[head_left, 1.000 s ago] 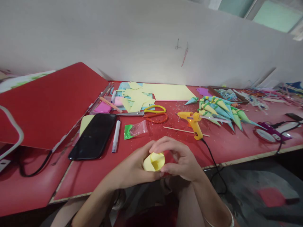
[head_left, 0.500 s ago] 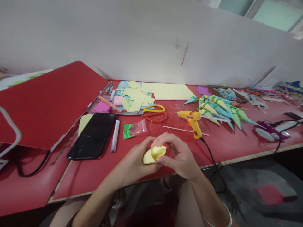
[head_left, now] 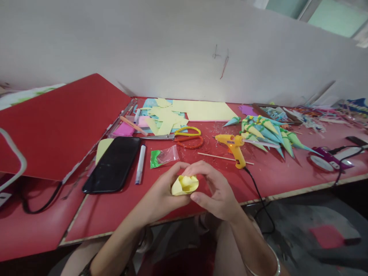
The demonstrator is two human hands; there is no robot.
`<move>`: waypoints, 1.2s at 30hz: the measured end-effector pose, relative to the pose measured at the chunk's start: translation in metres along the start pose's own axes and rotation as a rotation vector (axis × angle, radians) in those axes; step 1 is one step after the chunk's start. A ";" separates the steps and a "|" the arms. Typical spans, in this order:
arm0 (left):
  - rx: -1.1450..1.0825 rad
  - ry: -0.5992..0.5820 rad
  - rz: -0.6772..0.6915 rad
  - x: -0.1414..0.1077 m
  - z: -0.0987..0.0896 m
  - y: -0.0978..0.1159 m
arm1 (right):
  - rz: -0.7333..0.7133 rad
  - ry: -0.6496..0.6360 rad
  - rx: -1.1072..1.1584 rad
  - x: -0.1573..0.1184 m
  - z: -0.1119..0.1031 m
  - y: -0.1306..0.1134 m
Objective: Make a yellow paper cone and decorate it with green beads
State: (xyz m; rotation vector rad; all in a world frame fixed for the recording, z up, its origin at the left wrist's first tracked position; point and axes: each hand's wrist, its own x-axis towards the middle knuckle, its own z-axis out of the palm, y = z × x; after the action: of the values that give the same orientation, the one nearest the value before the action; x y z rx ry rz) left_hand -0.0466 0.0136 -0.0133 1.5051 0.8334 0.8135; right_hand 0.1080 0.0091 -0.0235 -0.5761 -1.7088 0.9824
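Red table below, pale wall behind, and all the action is at the near edge: a yellow paper roll sits up in the air between two bare hands, just inside that edge. Left hand has the firmer grip, curled round the roll's left side, fingers beyond it, thumb on the near side. Right hand comes from the other side, fingers arched, fingertips at the far rim, thumb just by the near rim; whether it pinches, I cannot tell. So the roll lies right of the left palm, left of the right one, and nearer the left. Its open mouth faces up towards the person; the long axis is foreshortened, seemingly running down into the left palm. Beyond the hands, towards the far edge: packet, scissors, and a thin stick just beside the glue gun.
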 end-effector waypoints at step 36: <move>0.314 0.263 0.262 0.008 0.017 -0.027 | 0.122 0.287 -0.347 0.001 0.022 0.007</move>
State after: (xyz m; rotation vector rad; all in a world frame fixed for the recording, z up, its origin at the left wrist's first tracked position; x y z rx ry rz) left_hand -0.0296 0.0142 -0.0411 1.8360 1.0057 1.1326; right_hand 0.0864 0.0062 -0.0315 -1.0084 -1.6058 0.6495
